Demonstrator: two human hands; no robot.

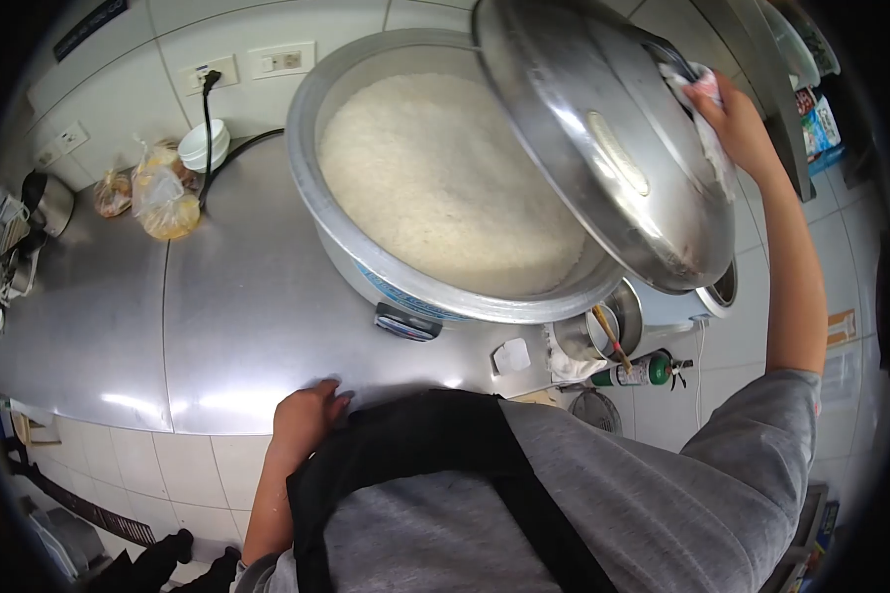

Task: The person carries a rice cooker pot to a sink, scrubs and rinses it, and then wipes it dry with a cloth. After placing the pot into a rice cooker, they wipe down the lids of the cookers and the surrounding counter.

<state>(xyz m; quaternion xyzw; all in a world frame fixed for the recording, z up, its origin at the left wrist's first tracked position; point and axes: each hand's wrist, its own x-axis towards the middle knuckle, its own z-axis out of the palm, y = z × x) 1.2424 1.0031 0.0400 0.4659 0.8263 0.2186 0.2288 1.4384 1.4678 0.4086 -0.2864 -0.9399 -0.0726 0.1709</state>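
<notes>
A large round pot (pixel 311 188) on the steel counter is full of white rice (pixel 435 178). My right hand (pixel 727 114) grips the handle of the big metal lid (pixel 583 138) through a white and pink cloth (pixel 710 138). The lid is tilted and raised over the pot's right side, leaving most of the rice in sight. Near the counter's front edge, my left hand (pixel 311 410) rests with its fingers slightly curled; whether anything lies under them is hidden.
Tied plastic bags (pixel 163 203) and white bowls (pixel 205 145) stand at the counter's back left, beside a power cord (pixel 206 119). Metal bowls (pixel 618 321) and a green cylinder (pixel 648 370) are at the right. Another person's legs (pixel 158 558) show at lower left.
</notes>
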